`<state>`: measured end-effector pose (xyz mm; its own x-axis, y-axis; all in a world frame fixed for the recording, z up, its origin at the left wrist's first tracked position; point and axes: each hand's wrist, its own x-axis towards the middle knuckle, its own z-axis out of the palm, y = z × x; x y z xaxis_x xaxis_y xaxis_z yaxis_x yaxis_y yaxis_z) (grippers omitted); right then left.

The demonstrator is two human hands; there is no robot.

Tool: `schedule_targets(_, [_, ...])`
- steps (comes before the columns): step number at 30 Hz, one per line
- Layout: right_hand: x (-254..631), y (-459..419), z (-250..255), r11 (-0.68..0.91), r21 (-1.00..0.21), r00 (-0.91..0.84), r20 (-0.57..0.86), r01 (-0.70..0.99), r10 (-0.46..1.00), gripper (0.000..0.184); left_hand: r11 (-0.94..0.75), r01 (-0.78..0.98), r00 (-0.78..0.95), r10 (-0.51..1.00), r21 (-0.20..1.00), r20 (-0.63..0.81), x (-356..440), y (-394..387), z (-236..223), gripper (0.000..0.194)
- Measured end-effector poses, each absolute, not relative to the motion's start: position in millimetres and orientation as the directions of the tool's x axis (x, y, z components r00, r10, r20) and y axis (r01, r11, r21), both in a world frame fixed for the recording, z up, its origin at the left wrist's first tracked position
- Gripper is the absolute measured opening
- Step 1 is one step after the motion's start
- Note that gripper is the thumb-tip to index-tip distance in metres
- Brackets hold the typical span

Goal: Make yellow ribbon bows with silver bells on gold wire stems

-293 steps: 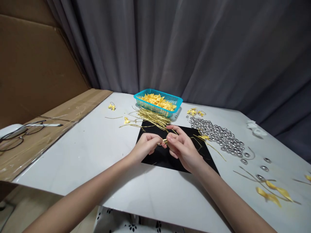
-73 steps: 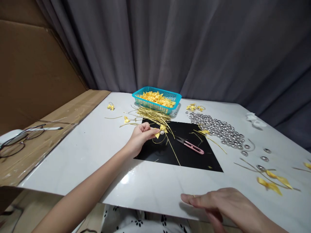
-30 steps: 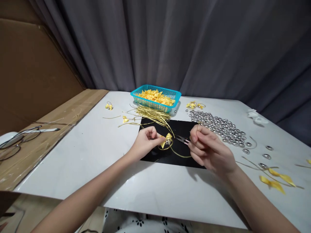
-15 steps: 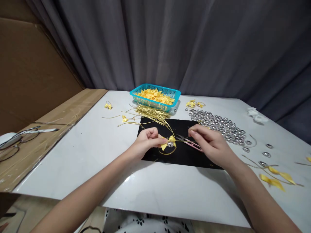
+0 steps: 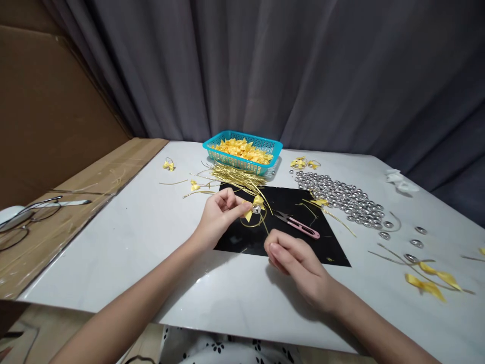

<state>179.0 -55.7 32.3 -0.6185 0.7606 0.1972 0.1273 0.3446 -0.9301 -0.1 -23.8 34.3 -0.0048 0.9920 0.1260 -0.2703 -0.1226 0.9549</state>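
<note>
My left hand (image 5: pixel 219 215) pinches a small yellow ribbon bow (image 5: pixel 254 207) with a silver bead and a looped gold wire, held just above the black mat (image 5: pixel 288 237). My right hand (image 5: pixel 297 265) is at the mat's near edge, fingers pinched together; a thin gold wire runs from the bow down toward them, and I cannot make out whether they hold its end. Pink thread snips (image 5: pixel 298 225) lie on the mat to the right of the bow.
A teal basket (image 5: pixel 242 153) of yellow ribbon pieces stands at the back, with a bundle of gold wires (image 5: pixel 237 178) before it. Silver beads (image 5: pixel 341 198) are spread at the right. Loose bows and ribbons (image 5: pixel 432 282) lie about. Glasses (image 5: pixel 26 218) rest on cardboard at left.
My right hand has drawn back from beside the snips toward me, to the mat's near edge. My left hand lifted the bow slightly up and left.
</note>
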Motion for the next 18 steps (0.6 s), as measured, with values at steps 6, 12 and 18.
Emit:
schedule_targets(6, [176.2, -48.0, 33.8, 0.393, -0.909, -0.438, 0.298, 0.143, 0.848, 0.032, -0.136, -0.258, 0.075, 0.984, 0.957, 0.160, 1.8, -31.0, 41.2, 0.041])
schedule_targets(12, [175.7, -47.1, 35.9, 0.492, -0.837, -0.444, 0.356, 0.240, 0.822, 0.030, -0.090, -0.314, 0.166, 0.975, 0.945, 0.148, 4.0, -34.0, 42.2, 0.040])
schedule_targets(18, [177.6, -46.4, 35.9, 0.521, -0.818, -0.437, 0.387, 0.244, 0.812, 0.030, -0.082, -0.311, 0.202, 0.968, 0.947, 0.150, 3.9, -32.6, 40.8, 0.037])
